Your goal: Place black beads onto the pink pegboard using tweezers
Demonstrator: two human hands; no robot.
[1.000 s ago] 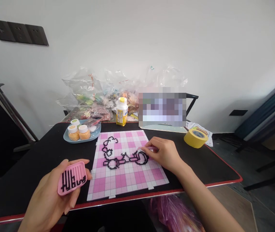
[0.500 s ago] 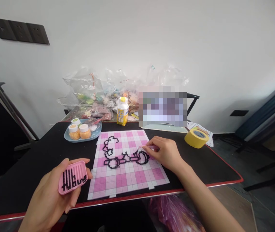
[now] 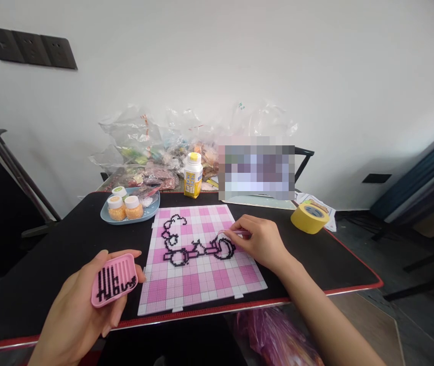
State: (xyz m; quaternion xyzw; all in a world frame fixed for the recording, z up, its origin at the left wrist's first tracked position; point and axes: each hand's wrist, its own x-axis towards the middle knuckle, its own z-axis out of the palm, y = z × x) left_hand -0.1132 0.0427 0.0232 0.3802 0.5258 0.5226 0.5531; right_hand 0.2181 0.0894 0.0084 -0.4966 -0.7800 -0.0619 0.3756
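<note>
My left hand (image 3: 83,300) grips a small pink ridged tray (image 3: 127,267) with black beads (image 3: 106,285) lying in its grooves, tilted toward me beside the board's left edge. My right hand (image 3: 260,241) is closed on pink tweezers (image 3: 242,232), whose thin curved tip points left over the board. Under the tip lies a pink-and-white checked pegboard (image 3: 202,292). Black beads on it form an outline (image 3: 179,256) of loops and curves, running down the left part and across the middle. Whether the tip holds a bead is too small to tell.
A blue plate (image 3: 144,216) with bead jars (image 3: 134,207) stands on the left. Behind the board are a yellow-capped bottle (image 3: 193,175), clear plastic bags (image 3: 133,134) and a blurred-out screen (image 3: 257,173). A yellow tape roll (image 3: 309,218) sits at right on the black table mat (image 3: 316,267).
</note>
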